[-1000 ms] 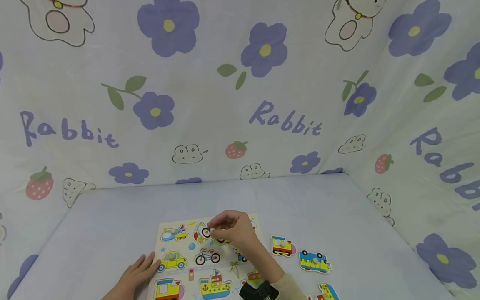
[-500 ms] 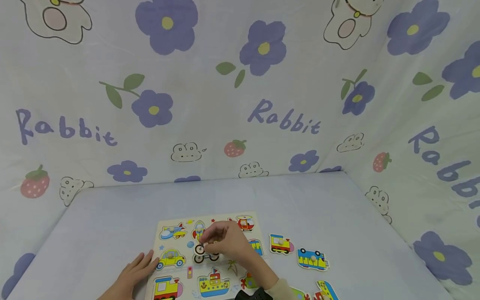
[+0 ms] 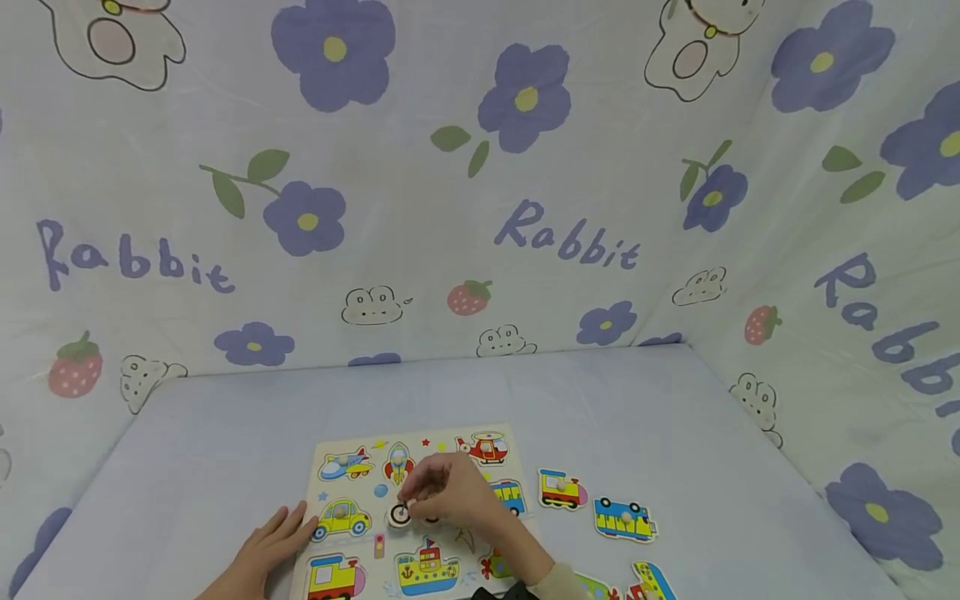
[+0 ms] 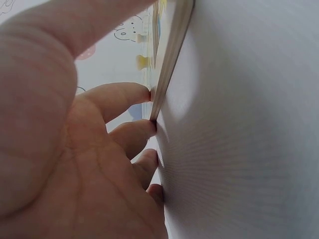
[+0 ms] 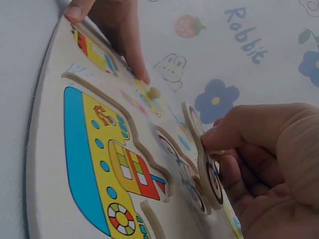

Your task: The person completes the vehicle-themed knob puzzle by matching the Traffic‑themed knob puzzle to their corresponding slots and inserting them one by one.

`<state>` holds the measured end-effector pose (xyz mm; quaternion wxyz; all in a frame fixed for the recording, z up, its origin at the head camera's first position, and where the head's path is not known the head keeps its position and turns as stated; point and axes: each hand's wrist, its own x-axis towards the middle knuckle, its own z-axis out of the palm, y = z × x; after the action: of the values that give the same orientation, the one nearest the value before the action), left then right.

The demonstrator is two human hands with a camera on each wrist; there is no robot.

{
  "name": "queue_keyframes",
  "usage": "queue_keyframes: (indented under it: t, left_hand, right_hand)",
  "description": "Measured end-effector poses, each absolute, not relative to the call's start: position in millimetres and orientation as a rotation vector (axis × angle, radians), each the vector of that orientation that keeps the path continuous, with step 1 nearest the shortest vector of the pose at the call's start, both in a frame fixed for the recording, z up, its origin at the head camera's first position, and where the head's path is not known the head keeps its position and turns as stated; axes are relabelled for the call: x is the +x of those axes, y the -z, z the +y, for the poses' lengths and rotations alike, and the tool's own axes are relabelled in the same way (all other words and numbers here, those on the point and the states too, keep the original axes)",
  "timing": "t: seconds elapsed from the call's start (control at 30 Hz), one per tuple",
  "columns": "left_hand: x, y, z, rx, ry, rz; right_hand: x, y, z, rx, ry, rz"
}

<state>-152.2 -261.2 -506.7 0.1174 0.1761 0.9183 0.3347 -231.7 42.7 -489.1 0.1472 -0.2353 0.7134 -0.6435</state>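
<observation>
The bicycle piece point(image 3: 400, 515), pale-edged wood with 2 dark wheels, sits over the bicycle recess point(image 5: 182, 172) mid-board, pinched by the right hand point(image 3: 452, 496). The left hand point(image 3: 270, 543), fingers extended, touches the puzzle board's point(image 3: 380, 572) left edge.

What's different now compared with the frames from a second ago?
The right hand has brought the pinched bicycle piece from near the rocket piece down to the bicycle slot, not yet seated. The left hand stays at the board's left edge; the train piece and bus piece lie unmoved.
</observation>
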Motion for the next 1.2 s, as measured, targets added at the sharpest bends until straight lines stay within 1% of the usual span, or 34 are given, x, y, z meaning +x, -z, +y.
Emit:
queue_keyframes:
  t: [0.2, 0.5, 0.77, 1.2]
  left_hand:
    - [-154, 506, -260, 0.494, -0.975, 2.675]
    - [-154, 506, -261, 0.523, -0.976, 2.682]
    - [-153, 508, -261, 0.483, -0.997, 2.667]
    - [-157, 516, -265, 0.503, -0.981, 2.694]
  right_hand:
    - [-232, 492, 40, -0.692, 1.774, 2.15]
    - [-229, 492, 37, -0.636, 1.698, 2.24]
    - [-229, 493, 33, -0.663, 1.704, 2.286]
    - [-230, 494, 29, -0.631, 1.741, 2.296]
